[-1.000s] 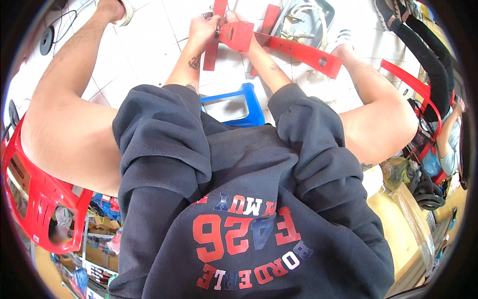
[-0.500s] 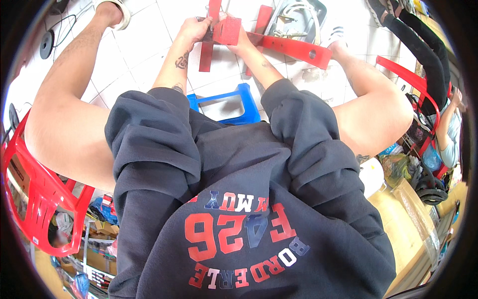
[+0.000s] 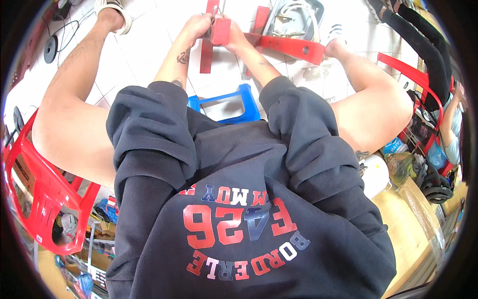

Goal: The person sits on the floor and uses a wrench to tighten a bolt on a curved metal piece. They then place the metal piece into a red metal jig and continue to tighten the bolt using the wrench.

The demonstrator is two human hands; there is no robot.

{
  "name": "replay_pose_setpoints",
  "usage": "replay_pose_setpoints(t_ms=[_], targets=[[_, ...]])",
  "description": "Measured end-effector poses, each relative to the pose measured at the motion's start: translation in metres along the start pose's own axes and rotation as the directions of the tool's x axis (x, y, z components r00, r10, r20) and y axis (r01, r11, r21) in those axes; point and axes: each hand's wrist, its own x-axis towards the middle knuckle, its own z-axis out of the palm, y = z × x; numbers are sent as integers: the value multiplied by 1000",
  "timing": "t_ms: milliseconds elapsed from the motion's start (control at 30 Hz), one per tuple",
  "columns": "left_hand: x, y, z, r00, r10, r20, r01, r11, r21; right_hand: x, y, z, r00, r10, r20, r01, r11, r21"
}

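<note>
A red frame of flat bars rests on the tiled floor between my feet; one bar has a round hole near its end. A red block-like end faces me between my hands; I cannot tell whether it belongs to the frame. My left hand is closed at its left side, and what the fingers pinch is too small to name. My right hand is wrapped round the right side of the red block, its fingertips partly hidden behind it.
A grey tray with white tubing and metal parts stands beyond the frame. Closer to me is a blue plastic stool. Red plastic chairs stand at both sides. Another person's legs show at the right. A black disc with cable lies far left.
The red block end has shifted a little to the left and turned, showing a narrower face. My right hand has moved left with it. My left hand stays close by.
</note>
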Motion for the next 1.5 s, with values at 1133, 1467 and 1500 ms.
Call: replay_pose_setpoints(t_ms=[1133,1467,1500], targets=[[-11,19,12,988,-154,11,122,731,-671,5,15,-5,996,-88,12,89,995,-48],[34,-38,-2,993,-56,101,115,566,-816,8,14,7,999,42,-3,-40,977,209],[32,-35,2,990,-62,130,142,570,-809,6,14,4,999,29,-16,-26,991,132]])
